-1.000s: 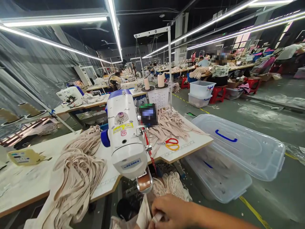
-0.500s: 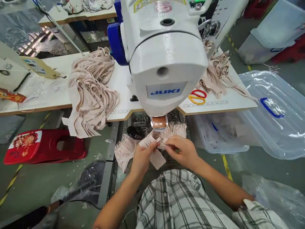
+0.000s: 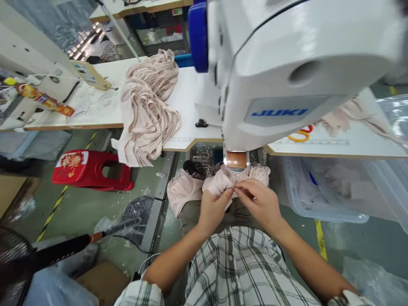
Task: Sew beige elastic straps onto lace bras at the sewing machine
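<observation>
A pale pink lace bra (image 3: 184, 190) lies across my lap beneath the sewing machine's arm (image 3: 270, 100), its lace cups spread to either side. My left hand (image 3: 214, 209) pinches a folded part of the bra between thumb and fingers. Close against it, my right hand (image 3: 260, 203) has its thumb and fingertips closed on the same fabric edge. The fingertips of both hands meet, and the exact spot they grip is too small to make out. Just above the hands is the machine's metal-framed brown end piece (image 3: 236, 160).
Piled beige fabric strips (image 3: 148, 121) hang over the left table's edge. Red-and-yellow scissors (image 3: 299, 135) lie on the right table (image 3: 360, 148). A clear plastic bin (image 3: 328, 212) stands below. On the left floor are a red stool (image 3: 86, 172) and a fan (image 3: 15, 263).
The view has shifted left and closer to the machine. A loose flap that hung below my hands is now gathered up, and the fingertips have come together.
</observation>
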{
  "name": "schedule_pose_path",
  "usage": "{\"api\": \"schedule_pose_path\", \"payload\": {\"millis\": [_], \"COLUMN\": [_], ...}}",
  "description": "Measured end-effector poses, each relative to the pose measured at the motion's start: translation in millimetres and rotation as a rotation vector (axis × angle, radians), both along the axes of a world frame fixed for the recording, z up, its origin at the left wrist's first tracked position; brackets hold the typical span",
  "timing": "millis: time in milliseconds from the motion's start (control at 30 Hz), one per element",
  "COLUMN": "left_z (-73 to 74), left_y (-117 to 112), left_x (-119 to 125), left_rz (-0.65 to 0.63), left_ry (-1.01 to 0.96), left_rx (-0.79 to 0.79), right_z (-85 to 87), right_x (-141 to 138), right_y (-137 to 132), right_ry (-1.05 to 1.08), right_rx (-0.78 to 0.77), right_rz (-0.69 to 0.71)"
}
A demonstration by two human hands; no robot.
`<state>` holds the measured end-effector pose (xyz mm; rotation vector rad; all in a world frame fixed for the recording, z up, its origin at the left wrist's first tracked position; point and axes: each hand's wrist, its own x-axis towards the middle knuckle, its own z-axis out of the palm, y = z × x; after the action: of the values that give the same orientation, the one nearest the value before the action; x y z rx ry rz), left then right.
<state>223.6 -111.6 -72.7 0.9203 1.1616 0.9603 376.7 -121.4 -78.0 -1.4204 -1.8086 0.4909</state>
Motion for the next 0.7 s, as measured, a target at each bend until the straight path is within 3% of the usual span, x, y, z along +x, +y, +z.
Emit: {"api": "schedule_pose_path", "payload": {"millis": [267, 467, 700], "left_z": [7.8, 6.7, -3.3], "left_y": [2, 1, 2], "left_x": [-5, -4, -10], "left_rz": [-0.128, -0.091, -0.176], "left_ry": [0.096, 0.133, 0.133], "left_rx": [0.301, 0.285, 0.309], "right_z": [6.3, 9.1, 13.7], "right_x": [13, 11, 14], "right_y": [2, -2, 14], "right_ry": [0.048, 0.059, 0.090], "right_rx": [-0.079, -0.174, -0.301], "right_rz": [0.108, 0.023, 0.212]}}
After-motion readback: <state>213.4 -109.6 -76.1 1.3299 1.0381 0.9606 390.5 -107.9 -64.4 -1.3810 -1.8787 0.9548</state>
